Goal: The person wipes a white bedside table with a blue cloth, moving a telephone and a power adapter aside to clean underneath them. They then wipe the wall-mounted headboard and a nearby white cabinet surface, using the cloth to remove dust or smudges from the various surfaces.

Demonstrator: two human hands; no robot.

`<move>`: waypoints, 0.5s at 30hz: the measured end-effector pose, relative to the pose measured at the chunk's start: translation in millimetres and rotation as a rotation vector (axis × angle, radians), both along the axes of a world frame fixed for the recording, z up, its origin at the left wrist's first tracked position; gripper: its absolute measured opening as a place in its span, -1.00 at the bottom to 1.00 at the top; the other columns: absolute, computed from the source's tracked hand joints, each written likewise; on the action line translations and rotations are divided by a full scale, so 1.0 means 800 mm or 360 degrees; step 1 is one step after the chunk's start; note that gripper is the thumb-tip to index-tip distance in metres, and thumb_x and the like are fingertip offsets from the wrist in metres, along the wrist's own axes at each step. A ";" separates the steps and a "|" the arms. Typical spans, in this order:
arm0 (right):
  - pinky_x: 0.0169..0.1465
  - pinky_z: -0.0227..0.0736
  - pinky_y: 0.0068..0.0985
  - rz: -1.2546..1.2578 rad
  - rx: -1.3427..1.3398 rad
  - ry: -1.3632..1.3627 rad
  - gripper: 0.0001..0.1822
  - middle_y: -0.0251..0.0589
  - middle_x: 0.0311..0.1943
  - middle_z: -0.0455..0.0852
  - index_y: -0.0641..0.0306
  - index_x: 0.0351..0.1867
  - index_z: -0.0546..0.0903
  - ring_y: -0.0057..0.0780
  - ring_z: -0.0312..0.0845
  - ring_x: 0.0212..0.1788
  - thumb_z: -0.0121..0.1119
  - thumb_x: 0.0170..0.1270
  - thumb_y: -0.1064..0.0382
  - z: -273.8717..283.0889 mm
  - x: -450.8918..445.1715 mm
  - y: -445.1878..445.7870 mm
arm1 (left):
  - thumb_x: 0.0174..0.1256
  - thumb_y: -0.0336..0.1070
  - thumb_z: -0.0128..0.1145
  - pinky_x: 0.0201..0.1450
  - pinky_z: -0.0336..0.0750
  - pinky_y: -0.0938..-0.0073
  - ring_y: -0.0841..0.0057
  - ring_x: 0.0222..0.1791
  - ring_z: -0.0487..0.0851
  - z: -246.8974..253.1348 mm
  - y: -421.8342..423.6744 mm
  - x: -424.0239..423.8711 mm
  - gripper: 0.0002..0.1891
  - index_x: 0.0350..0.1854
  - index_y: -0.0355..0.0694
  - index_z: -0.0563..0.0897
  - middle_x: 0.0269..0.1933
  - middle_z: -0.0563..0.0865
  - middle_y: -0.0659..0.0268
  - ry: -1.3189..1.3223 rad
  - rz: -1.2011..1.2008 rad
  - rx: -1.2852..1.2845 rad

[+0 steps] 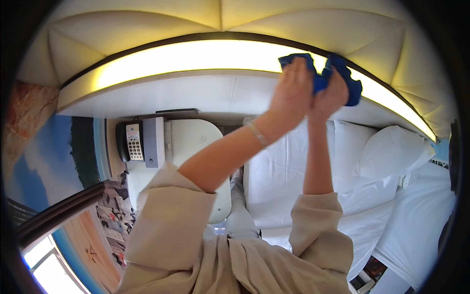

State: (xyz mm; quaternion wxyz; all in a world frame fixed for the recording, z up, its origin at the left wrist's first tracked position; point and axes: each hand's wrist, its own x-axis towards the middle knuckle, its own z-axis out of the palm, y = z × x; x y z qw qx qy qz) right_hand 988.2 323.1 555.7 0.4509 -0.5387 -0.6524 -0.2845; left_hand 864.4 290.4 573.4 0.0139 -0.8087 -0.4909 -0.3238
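Both hands are raised to a lit ledge (pixel 191 55) that runs along beneath a padded headboard panel (pixel 312 25). My left hand (pixel 292 90) grips one part of a blue cloth (pixel 353 86), with its fingers pointing up toward the dark trim. Close beside it, my right hand (pixel 333 93) holds the cloth's other part, bunched and hanging past the fingers. The cloth lies over the glowing strip near its right portion. Whether it is a single piece is hard to tell, as the hands cover its middle.
Below the ledge at left, a telephone (pixel 134 141) and a grey box (pixel 154 142) stand on a white bedside table (pixel 191 147). A bed with white sheets (pixel 275 191) and a pillow (pixel 391 152) lies to the right. A picture wall (pixel 47 154) borders the left.
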 end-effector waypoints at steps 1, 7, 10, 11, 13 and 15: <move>0.00 0.35 -0.23 -0.0011 -0.0102 0.0084 -0.66 -0.09 -0.15 0.69 0.37 -0.11 0.62 -0.09 0.56 -0.10 0.00 0.13 0.27 -0.008 -0.034 0.004 | 0.04 -0.32 0.14 0.35 0.19 0.22 0.01 0.26 0.34 -0.002 -0.005 -0.038 -0.45 0.11 -0.51 0.44 0.23 0.36 -0.20 0.0042 0.0036 0.0046; 0.05 0.29 -0.23 0.0285 -0.0294 0.0004 -0.61 -0.19 -0.04 0.65 0.36 -0.11 0.63 -0.24 0.43 0.09 0.11 -0.02 0.27 0.022 -0.229 -0.018 | -0.06 -0.24 0.28 0.23 0.34 0.29 0.09 0.15 0.46 0.027 -0.033 -0.222 -0.38 0.11 -0.44 0.47 0.10 0.50 -0.10 0.0291 0.0357 0.0241; 0.14 0.29 -0.24 0.0530 -0.0453 -0.0027 -0.59 -0.12 0.03 0.61 0.37 -0.04 0.59 -0.20 0.44 0.10 0.05 0.16 0.15 0.042 -0.295 -0.030 | 0.00 -0.27 0.23 0.22 0.35 0.28 0.10 0.15 0.47 0.026 -0.045 -0.298 -0.48 0.05 -0.40 0.51 0.13 0.50 -0.07 0.0389 0.0504 0.0249; 0.20 0.26 -0.22 0.0648 -0.0580 -0.0019 -0.53 -0.03 0.04 0.58 0.46 0.03 0.54 -0.14 0.41 0.13 -0.03 0.22 0.12 0.056 -0.313 -0.034 | 0.04 -0.20 0.28 0.24 0.35 0.25 0.04 0.14 0.46 0.024 -0.047 -0.320 -0.45 0.07 -0.40 0.50 0.16 0.48 -0.08 0.0418 0.0535 0.0236; 0.21 0.25 -0.26 0.0731 -0.0700 -0.0041 -0.49 -0.01 0.07 0.56 0.47 0.03 0.54 -0.14 0.39 0.14 -0.05 0.23 0.06 0.056 -0.335 -0.030 | 0.08 -0.23 0.21 0.15 0.40 0.25 0.08 0.07 0.49 0.031 -0.050 -0.340 -0.54 -0.02 -0.44 0.53 0.08 0.51 -0.07 0.0590 0.0563 0.0249; 0.25 0.20 -0.26 0.0828 -0.0763 -0.0134 -0.46 0.00 0.11 0.53 0.47 0.06 0.53 -0.13 0.37 0.17 -0.10 0.29 0.01 0.057 -0.360 -0.027 | 0.05 -0.29 0.22 0.23 0.31 0.14 -0.03 0.16 0.39 0.053 -0.057 -0.363 -0.40 0.16 -0.44 0.38 0.15 0.43 -0.12 0.0334 0.0400 0.0170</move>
